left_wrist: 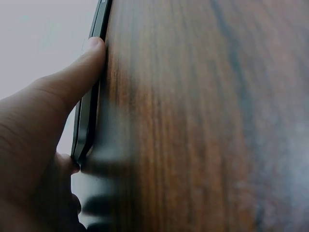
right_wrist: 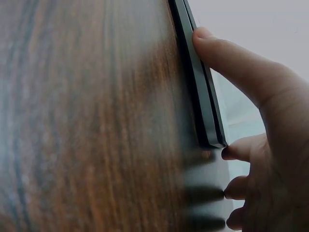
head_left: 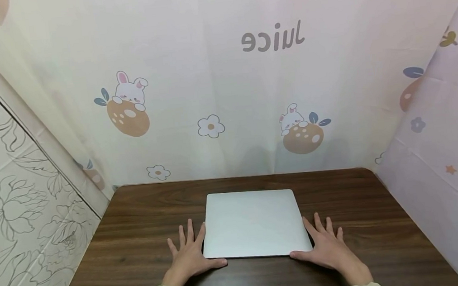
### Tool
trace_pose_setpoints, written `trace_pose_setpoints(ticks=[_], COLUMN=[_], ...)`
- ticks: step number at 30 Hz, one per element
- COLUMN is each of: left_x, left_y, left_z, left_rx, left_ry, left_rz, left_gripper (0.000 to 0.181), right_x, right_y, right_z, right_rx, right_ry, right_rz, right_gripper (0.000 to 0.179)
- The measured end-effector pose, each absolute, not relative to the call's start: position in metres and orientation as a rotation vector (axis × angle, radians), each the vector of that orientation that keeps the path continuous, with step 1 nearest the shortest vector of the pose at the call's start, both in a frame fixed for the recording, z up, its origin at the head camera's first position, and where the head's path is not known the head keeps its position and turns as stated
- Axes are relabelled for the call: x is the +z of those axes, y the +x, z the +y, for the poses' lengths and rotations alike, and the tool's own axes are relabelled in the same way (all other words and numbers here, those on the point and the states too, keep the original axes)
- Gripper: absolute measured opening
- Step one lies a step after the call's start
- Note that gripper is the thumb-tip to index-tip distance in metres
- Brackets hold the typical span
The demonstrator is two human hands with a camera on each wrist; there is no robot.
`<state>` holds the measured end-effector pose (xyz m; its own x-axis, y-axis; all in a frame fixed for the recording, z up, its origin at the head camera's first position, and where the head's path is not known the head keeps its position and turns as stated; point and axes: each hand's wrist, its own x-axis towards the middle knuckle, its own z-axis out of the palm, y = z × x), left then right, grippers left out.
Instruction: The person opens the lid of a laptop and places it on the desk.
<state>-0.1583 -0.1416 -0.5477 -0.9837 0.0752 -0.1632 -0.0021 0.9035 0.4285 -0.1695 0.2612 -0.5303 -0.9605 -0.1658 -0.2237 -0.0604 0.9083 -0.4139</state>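
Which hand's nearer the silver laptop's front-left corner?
Left. The left hand is right at that corner of the laptop; the right hand is across at its front-right corner.

Bare wood on the worktop [head_left: 119, 243] lets a hand pass between its left edge and the left hand [head_left: 190, 255], and likewise between its right edge and the right hand [head_left: 330, 248]. A closed silver laptop [head_left: 254, 225] blocks the middle, though the air above its flat lid is open. Beyond it, a narrow strip reaches the worktop's far edge, where a printed curtain [head_left: 208, 90] bars the way. Both hands obstruct the laptop's near corners; between their thumbs, its near edge is accessible. The worktop's far corners are free.
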Motion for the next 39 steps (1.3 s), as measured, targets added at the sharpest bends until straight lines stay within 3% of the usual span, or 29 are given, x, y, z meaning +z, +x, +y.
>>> trace_pose_setpoints(ticks=[10,21,39], left_x=[-0.551,-0.565,-0.572], left_y=[-0.158,-0.162,-0.165], left_z=[-0.143,-0.146,-0.147], left_rx=[0.703,0.711,0.688], left_ry=[0.064,0.041,0.021], left_rz=[2.907,2.91,2.898], left_gripper=[0.135,0.141,0.142], right_x=[-0.524,-0.513,-0.529], right_y=[-0.17,-0.164,-0.132], right_z=[0.26,0.245,0.191], right_rx=[-0.542,-0.704,-1.067], right_ry=[-0.172,-0.211,-0.469], right_rz=[2.824,2.921,3.113], right_gripper=[0.125,0.113,0.063])
